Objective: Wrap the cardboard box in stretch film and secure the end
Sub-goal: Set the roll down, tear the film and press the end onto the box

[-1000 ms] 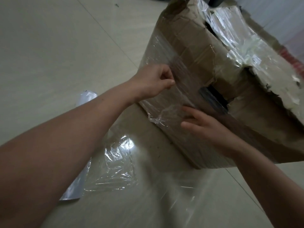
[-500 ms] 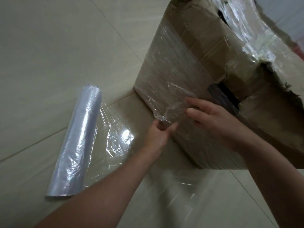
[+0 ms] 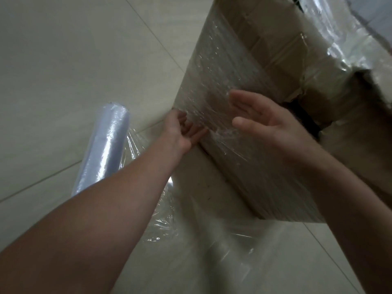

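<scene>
A large worn cardboard box (image 3: 263,60) stands on the floor at the right, its near side covered with clear stretch film (image 3: 212,90). My left hand (image 3: 182,132) lies at the box's lower left corner, fingers spread against the film's bunched end (image 3: 224,132). My right hand (image 3: 261,119) is flat and open, held at the same side a little to the right, fingertips at the film. The roll of stretch film (image 3: 104,149) lies on the floor at the left, with loose film trailing from it under my left forearm.
Pale floor tiles (image 3: 63,60) surround the box. A loose sheet of film (image 3: 229,251) is spread over the floor in front of the box. The box's top flaps are torn, with crumpled film (image 3: 343,49) over them and a dark handle hole (image 3: 305,115) in its side.
My left hand dropped from the upper part of the side to the lower left corner. My right hand opened flat and let go of the film's end. The view moved closer and left.
</scene>
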